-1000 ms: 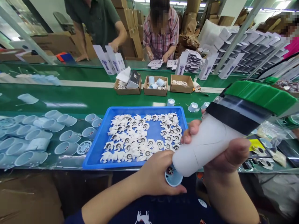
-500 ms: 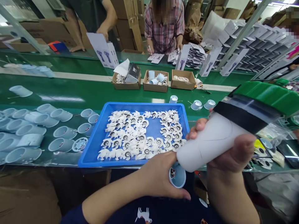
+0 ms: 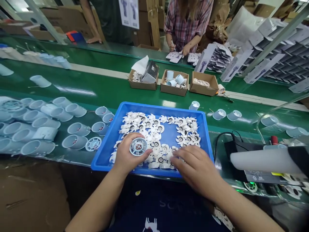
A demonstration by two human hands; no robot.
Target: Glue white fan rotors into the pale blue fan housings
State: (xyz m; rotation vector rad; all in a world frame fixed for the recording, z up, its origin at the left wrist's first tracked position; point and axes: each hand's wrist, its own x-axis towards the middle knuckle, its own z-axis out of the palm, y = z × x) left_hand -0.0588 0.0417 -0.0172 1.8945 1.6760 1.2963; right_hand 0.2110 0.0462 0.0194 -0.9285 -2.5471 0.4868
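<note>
My left hand point(image 3: 129, 153) is closed around a light-blue cylindrical fan housing point(image 3: 138, 147), its round spoked end facing up. It is held above the left front part of a blue tray point(image 3: 149, 107). Several white fan impellers point(image 3: 160, 159) with dark hub rings fill much of this tray. Over the tray's right front part, my right hand point(image 3: 193, 164) reaches palm down, fingers apart and fingertips among the impellers. The thumb is hidden, and no held item shows there. A white cylindrical tool point(image 3: 260, 160) with a black band lies at the right, away from both hands.
Several light-blue housings point(image 3: 78, 129) crowd the bench left of the tray. Three cardboard boxes point(image 3: 173, 88) of parts stand beyond it. A black box point(image 3: 238, 146) with cables is at the right. Across the bench, a person in a plaid shirt point(image 3: 185, 19) handles printed cards; another person stands left.
My right hand has let go of the white tool and moved left to the impellers. My left hand has carried the housing up over the tray and turned its spoked end up.
</note>
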